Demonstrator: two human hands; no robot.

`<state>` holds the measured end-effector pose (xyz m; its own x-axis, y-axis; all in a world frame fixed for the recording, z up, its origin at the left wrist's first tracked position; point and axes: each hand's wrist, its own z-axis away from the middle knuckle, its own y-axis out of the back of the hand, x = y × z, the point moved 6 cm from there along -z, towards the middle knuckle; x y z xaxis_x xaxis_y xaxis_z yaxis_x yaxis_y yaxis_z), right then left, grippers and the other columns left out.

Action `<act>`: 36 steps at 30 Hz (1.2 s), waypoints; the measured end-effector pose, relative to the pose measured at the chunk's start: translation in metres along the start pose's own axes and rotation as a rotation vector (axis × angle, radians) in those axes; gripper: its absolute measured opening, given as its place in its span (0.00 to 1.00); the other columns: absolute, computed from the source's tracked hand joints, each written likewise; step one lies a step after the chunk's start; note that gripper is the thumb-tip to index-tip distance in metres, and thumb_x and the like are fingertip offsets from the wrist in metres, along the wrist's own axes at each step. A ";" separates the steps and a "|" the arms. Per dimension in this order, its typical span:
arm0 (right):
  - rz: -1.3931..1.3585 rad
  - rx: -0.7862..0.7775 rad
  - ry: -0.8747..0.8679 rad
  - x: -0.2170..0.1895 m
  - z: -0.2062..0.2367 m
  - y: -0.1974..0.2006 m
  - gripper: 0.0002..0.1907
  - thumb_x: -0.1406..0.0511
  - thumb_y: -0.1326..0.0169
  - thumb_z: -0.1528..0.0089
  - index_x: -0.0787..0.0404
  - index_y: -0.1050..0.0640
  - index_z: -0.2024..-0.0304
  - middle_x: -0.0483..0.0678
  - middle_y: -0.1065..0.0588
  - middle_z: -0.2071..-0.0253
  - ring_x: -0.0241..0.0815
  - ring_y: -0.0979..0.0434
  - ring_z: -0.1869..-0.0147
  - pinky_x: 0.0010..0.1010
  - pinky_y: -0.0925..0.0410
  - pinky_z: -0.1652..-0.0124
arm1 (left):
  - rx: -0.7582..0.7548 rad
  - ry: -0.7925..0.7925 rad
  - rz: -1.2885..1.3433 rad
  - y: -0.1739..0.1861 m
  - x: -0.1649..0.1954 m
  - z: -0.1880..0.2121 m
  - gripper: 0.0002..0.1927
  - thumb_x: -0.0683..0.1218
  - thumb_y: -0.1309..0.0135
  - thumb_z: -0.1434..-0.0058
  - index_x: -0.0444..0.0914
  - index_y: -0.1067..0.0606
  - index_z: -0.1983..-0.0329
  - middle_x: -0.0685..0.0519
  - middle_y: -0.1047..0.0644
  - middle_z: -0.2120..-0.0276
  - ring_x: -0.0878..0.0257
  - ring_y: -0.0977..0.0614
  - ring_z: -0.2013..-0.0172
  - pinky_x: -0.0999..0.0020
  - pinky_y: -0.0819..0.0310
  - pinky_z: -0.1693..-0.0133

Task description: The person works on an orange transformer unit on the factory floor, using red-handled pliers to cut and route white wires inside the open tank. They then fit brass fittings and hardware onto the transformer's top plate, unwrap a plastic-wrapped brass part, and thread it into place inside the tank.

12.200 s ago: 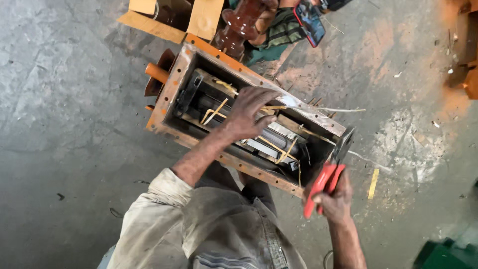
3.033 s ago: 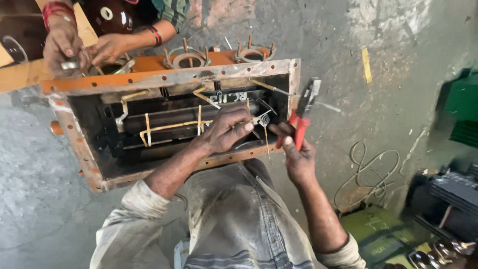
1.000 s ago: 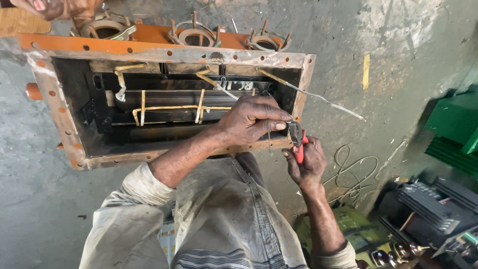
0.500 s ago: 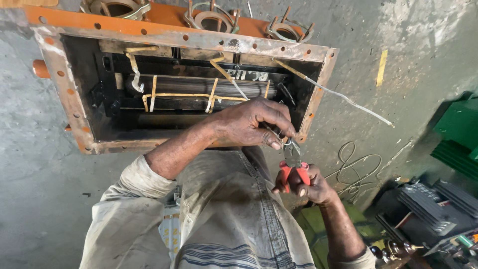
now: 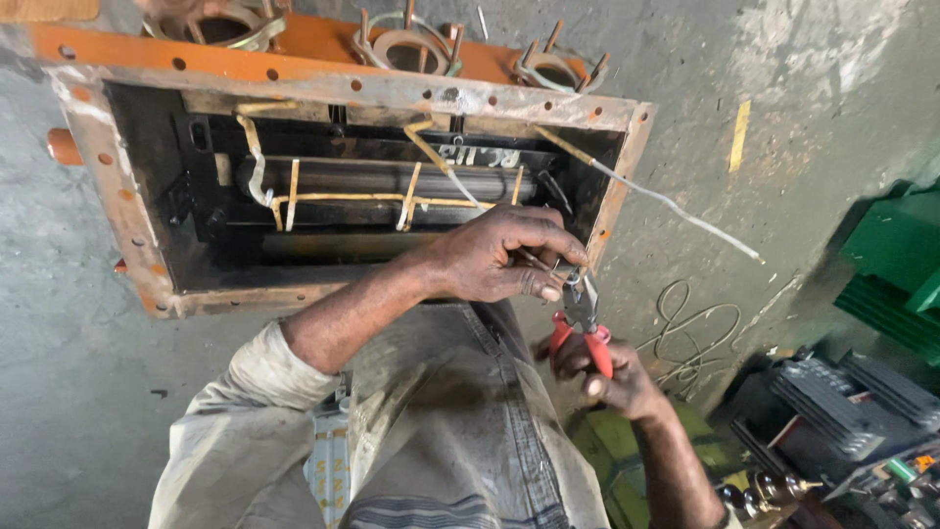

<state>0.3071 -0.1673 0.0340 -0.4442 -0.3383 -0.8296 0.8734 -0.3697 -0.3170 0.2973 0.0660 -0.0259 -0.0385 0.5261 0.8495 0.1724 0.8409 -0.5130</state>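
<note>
Left hand [image 5: 504, 257] pinched a thin wire end [image 5: 532, 260] at the metal box's [image 5: 117, 196] 4 o'clock corner. Right hand [image 5: 612, 377], just below at 5 o'clock, was clamped on red-handled pliers [image 5: 582, 318], whose nose met the wire by the left fingertips.

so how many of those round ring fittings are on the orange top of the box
3, in a row along the orange top: left ring, partly cut off by the picture's edge, middle ring, right ring. More may lie out of view.

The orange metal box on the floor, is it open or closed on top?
Open. The orange metal box has no lid on, its bolt-hole rim is bare, and the dark rollers and yellow strips inside show.
</note>
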 end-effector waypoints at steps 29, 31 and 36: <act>-0.246 0.279 -0.169 0.018 0.038 -0.004 0.18 0.58 0.36 0.39 0.68 0.22 0.66 0.56 0.21 0.58 0.54 0.17 0.55 0.51 0.24 0.52 | 0.102 -0.159 -0.187 -0.007 -0.005 -0.017 0.14 0.38 0.29 0.48 0.40 0.17 0.59 0.54 0.19 0.65 0.64 0.15 0.65 0.69 0.20 0.64; -0.280 0.181 -0.168 0.006 0.042 0.002 0.19 0.56 0.37 0.37 0.65 0.24 0.68 0.54 0.20 0.60 0.54 0.17 0.54 0.50 0.25 0.51 | 0.108 -0.163 -0.193 -0.007 -0.004 -0.016 0.13 0.38 0.29 0.48 0.40 0.17 0.60 0.55 0.19 0.66 0.64 0.15 0.66 0.69 0.20 0.65; 0.457 0.290 0.036 0.005 0.028 -0.004 0.19 0.55 0.37 0.37 0.64 0.24 0.67 0.48 0.23 0.64 0.52 0.19 0.47 0.53 0.29 0.42 | 0.147 -0.136 -0.173 -0.010 -0.007 -0.014 0.11 0.37 0.31 0.46 0.39 0.17 0.60 0.55 0.19 0.67 0.65 0.15 0.67 0.71 0.20 0.67</act>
<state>0.2956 -0.1912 0.0441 -0.0208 -0.4927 -0.8700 0.8828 -0.4175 0.2153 0.3098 0.0523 -0.0247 -0.1891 0.3764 0.9070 0.0071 0.9241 -0.3820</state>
